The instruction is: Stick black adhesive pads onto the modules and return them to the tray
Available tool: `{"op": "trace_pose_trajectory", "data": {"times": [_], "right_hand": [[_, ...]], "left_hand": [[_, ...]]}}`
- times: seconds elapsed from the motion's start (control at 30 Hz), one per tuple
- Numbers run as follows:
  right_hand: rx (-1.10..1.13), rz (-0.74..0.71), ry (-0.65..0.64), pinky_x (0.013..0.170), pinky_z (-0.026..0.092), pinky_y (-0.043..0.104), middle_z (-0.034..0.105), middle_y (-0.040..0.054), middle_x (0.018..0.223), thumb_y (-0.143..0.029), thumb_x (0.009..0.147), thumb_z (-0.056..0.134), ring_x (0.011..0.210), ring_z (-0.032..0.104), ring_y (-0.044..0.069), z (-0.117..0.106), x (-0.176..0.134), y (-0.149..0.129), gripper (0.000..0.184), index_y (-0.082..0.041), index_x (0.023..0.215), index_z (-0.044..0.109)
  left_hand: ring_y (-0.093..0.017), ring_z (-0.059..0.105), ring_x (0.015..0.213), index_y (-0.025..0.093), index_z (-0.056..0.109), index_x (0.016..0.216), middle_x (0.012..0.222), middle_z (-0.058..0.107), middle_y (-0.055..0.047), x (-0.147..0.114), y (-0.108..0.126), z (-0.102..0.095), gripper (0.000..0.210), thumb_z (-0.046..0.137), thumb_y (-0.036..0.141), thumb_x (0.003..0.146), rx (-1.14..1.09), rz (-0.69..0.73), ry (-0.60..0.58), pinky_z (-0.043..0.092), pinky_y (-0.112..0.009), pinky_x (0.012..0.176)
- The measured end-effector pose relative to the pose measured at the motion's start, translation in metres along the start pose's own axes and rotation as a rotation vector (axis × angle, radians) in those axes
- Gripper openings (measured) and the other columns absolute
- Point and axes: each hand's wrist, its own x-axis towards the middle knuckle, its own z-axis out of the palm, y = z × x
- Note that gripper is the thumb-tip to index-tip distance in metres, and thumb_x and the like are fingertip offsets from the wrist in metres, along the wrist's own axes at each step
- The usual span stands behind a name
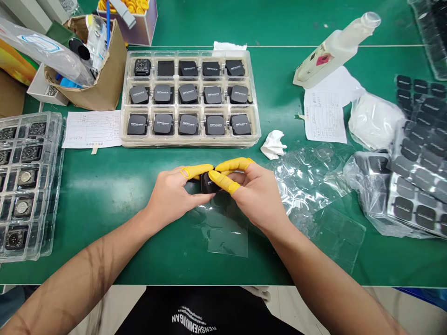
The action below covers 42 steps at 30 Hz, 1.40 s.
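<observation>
Clock reference: read from the held piece, 12 pointing away from the wearer.
Black square piece (206, 185): at centre, between both hands above the green bench (104, 260); small pale marks on its face, too small to read.
Left hand (172, 190): pinches the piece from 9 o'clock, thumb at the near edge, forefinger along the far edge.
Right hand (257, 195): thumb and forefinger pinch the piece's upper right corner from 3 o'clock; both digits wear yellow finger cots (225, 182).
Clear film (228, 239): flat on the bench, 5 o'clock.
"HiFuture" covers (188, 124): in the clear tray (190, 143) at 12 o'clock — white lettering legible on most.
Slips: left paper slip (91, 129) at 10 o'clock, right paper slip (323, 123) at 2 — printed forms, entries illegible.
Bottle (326, 58): between 1 and 2 o'clock, pink label, text unreadable.
Black-square sheets (426, 216): 3 o'clock, pale lettering too small to read.
Shirt (157, 316): 6 o'clock, "RENSHENMANGAN" upside down in white.
</observation>
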Motion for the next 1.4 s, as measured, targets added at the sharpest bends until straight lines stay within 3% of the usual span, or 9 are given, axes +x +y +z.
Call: {"op": "trace_pose_trajectory", "data": {"times": [0.07,0.17,0.27,0.4,0.5,0.67,0.83,1.4], "right_hand": [[-0.068,-0.007,0.007,0.062,0.060,0.031,0.073,0.0047,0.105,-0.057,0.067,0.094,0.068,0.070,0.015,-0.001,-0.003,0.001,0.058,-0.025,0.109,0.070],[-0.011,0.031,-0.095,0.061,0.060,0.032,0.071,0.0025,0.103,-0.063,0.071,0.089,0.067,0.070,0.015,-0.003,-0.004,0.000,0.070,-0.027,0.125,0.062],[0.009,0.043,-0.087,0.065,0.061,0.032,0.072,0.0018,0.094,-0.061,0.070,0.090,0.073,0.071,0.017,-0.007,0.000,-0.001,0.063,-0.025,0.116,0.067],[0.031,0.047,-0.069,0.070,0.060,0.032,0.073,0.0017,0.081,-0.054,0.066,0.096,0.073,0.069,0.016,-0.010,0.004,-0.006,0.043,-0.023,0.088,0.075],[0.131,0.024,-0.067,0.076,0.060,0.032,0.075,0.0012,0.081,-0.052,0.059,0.100,0.076,0.069,0.016,-0.012,0.003,-0.010,0.042,-0.024,0.078,0.075],[0.189,0.087,-0.021,0.078,0.059,0.031,0.077,0.0002,0.084,-0.053,0.055,0.101,0.080,0.071,0.016,-0.007,0.001,-0.005,0.052,-0.026,0.093,0.079],[0.184,0.122,-0.058,0.077,0.060,0.034,0.077,0.0022,0.086,-0.055,0.056,0.100,0.078,0.068,0.017,-0.003,0.002,-0.004,0.044,-0.025,0.081,0.079],[0.233,0.136,-0.078,0.073,0.063,0.035,0.077,0.0027,0.081,-0.050,0.055,0.101,0.074,0.070,0.018,-0.001,0.001,-0.004,0.043,-0.023,0.079,0.078]], "left_hand": [[-0.021,0.079,0.089,0.025,0.081,0.119,0.102,0.084,-0.001,0.001,0.000,0.000,0.049,0.093,0.031,0.072,-0.023,-0.019,-0.006,0.066,-0.033,0.086],[-0.022,0.079,0.090,0.025,0.081,0.118,0.102,0.084,0.000,0.002,0.000,0.001,0.049,0.093,0.032,0.071,-0.055,-0.059,-0.019,0.067,-0.034,0.088],[-0.023,0.080,0.092,0.025,0.081,0.119,0.105,0.084,0.000,0.001,-0.002,0.001,0.049,0.093,0.029,0.072,-0.073,-0.063,-0.001,0.068,-0.036,0.091],[-0.023,0.080,0.091,0.026,0.080,0.120,0.107,0.084,-0.001,-0.001,-0.003,0.002,0.050,0.093,0.027,0.072,-0.049,-0.020,0.017,0.068,-0.038,0.092],[-0.022,0.080,0.093,0.027,0.081,0.119,0.108,0.084,0.000,-0.001,-0.002,0.003,0.049,0.091,0.021,0.072,-0.045,-0.037,0.012,0.067,-0.036,0.094],[-0.021,0.080,0.096,0.026,0.080,0.120,0.112,0.084,0.001,-0.001,0.000,0.003,0.047,0.090,0.026,0.074,-0.080,-0.052,0.020,0.066,-0.033,0.096],[-0.020,0.080,0.095,0.027,0.080,0.119,0.110,0.084,0.001,-0.001,-0.001,0.004,0.045,0.090,0.029,0.075,-0.048,-0.031,0.035,0.065,-0.031,0.094],[-0.020,0.079,0.099,0.025,0.080,0.121,0.112,0.083,0.000,-0.001,0.002,0.002,0.046,0.085,0.023,0.075,-0.051,-0.063,0.008,0.066,-0.031,0.094]]}}
